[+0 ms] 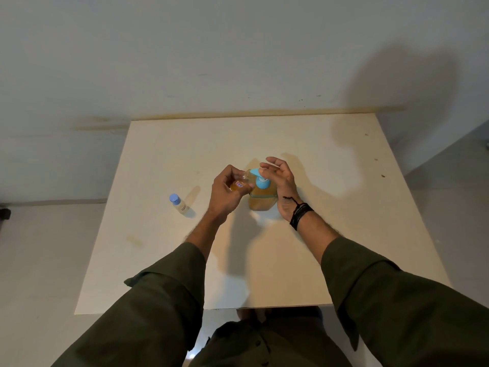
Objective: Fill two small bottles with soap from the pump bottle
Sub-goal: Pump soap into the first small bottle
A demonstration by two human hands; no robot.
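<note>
So the clear pump bottle of amber soap with the light-blue pump head [260, 193] is sitting roughly mid-counter, and the small clear bottle with a red-and-blue label [239, 184] is held tilted right up against the spout, mouth toward the nozzle. It already looks amber inside, so I'd guess this one's partly filled. Exactly how the mouth lines up with the nozzle I can't tell, the hand is in the way.

The left hand [225, 193] has its fingers wrapped around that small bottle, grasping it. The right hand [280, 181] is loose and spread, fingers released and not gripping anything, fingertips resting on or just over the pump head, looking ready to press down.

Off to the left on the cream counter [344, 234], well apart from the action, stands the second small clear bottle with a blue cap [177, 204], still capped and looking pale, so probably not done yet.

What I'd worry about: nobody's steadying the pump bottle's base, so a hard push with flat fingers could rock or slide it. And if the little bottle's narrow mouth drifts off the nozzle, soap runs down the outside onto the left fingers and makes everything slippery. Overfilling's a risk too.
</note>
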